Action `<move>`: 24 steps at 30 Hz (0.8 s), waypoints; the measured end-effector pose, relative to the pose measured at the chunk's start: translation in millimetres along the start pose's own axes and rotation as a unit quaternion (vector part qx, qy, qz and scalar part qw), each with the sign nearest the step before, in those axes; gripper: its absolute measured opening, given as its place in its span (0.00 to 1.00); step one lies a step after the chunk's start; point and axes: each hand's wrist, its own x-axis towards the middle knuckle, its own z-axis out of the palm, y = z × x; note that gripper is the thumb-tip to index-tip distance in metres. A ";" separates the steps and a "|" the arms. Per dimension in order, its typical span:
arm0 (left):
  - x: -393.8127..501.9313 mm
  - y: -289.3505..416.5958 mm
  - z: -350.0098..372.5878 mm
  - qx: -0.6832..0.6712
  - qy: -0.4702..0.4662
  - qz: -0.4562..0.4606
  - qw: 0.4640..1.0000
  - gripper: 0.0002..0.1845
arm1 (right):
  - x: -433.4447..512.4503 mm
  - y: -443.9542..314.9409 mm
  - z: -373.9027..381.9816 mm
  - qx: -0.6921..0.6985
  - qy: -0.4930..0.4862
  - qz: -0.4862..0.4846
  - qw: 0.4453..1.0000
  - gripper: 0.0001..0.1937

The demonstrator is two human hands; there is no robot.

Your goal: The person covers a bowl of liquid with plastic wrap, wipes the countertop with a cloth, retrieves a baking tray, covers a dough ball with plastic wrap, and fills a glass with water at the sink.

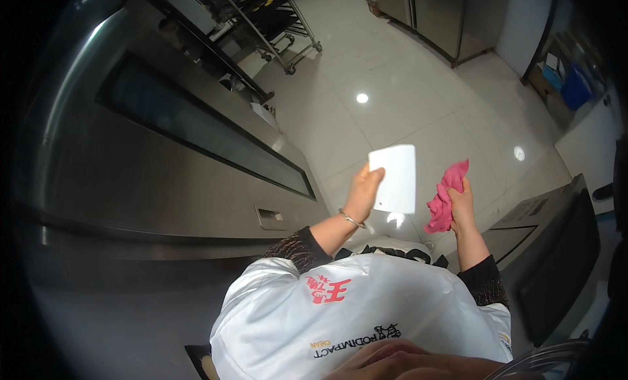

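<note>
My left hand (363, 189) grips a flat white plastic dough scraper (396, 181) by its left side, the thumb lying over its face. A small hole shows near the scraper's lower corner. To the right, my right hand (462, 206) is closed around a crumpled pink cloth (443, 203), part of which sticks up past the fingers. Both hands are in the air in front of my body, above the tiled floor (407, 110), and the scraper and cloth are apart.
A large stainless-steel unit (196, 184) with a long dark window (206, 127) fills the left side. A wheeled metal rack (289, 36) stands ahead, with steel cabinets (436, 22) to its right. A black-topped unit (559, 262) is close at my right. A person (184, 44) shows at upper left.
</note>
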 end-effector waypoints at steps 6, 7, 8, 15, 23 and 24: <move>-12.6 16.8 19.8 0.354 -0.143 0.031 0.924 0.16 | -15.6 -18.4 36.5 0.093 -0.008 -0.013 0.996 0.25; -16.0 0.2 26.7 0.387 -0.150 0.072 0.907 0.16 | -14.3 -13.9 46.8 0.102 0.001 -0.040 0.994 0.25; -19.8 -16.8 36.7 0.418 -0.161 0.116 0.887 0.16 | -6.4 4.7 50.0 -0.073 -0.028 -0.131 0.988 0.23; -25.7 -31.4 44.2 0.277 -0.130 0.072 0.949 0.16 | 12.0 42.8 31.5 -0.346 0.129 -0.243 0.897 0.11; -4.5 -24.8 38.4 0.176 -0.110 0.041 0.977 0.17 | -31.3 -28.2 38.2 -0.269 0.037 -0.329 0.904 0.07; -6.7 -45.2 44.7 0.186 -0.127 0.074 0.972 0.17 | -39.0 -30.5 55.9 -0.276 0.010 -0.381 0.882 0.07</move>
